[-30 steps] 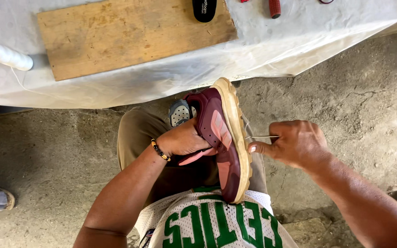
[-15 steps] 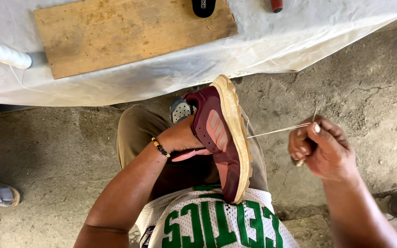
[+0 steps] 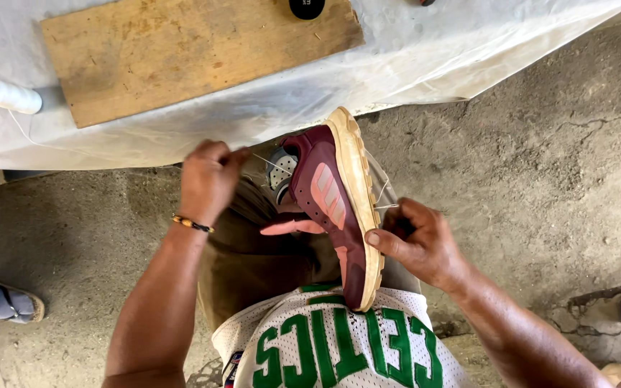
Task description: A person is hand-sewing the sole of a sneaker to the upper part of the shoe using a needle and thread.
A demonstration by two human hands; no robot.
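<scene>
At the far left, a white spool (image 3: 1, 91) of thread lies on the surface (image 3: 181, 133), which is covered with a pale, wrinkled cloth. Beside it rests a flat wooden board (image 3: 195, 54), rough and stained, with a dark round object (image 3: 306, 7) at its upper edge.

Lower down, the left hand (image 3: 206, 179) is raised beside the knee, with a beaded bracelet (image 3: 192, 224) on the wrist. Its grip is closed, the fingers pinching a thin white thread (image 3: 271, 164) that runs to the shoe.

In the middle, the maroon shoe (image 3: 332, 205) stands on its side in the lap, between the knees, with its tan sole turned to the right. The upper looks like smooth synthetic fabric with pink stripes, and the sole is thick, ribbed rubber, a little dirty.

To the right, the right hand (image 3: 422, 244) presses against the sole, thumb on the edge. Its grip seems closed around something small, perhaps a needle or awl near the thread loop (image 3: 382, 195), but I cannot tell for sure.

I think the thread may snap or tangle if the left hand pulls too hard. The shoe can also slip from the lap, because only one hand steadies it. The floor (image 3: 540, 158) is cracked grey concrete.
</scene>
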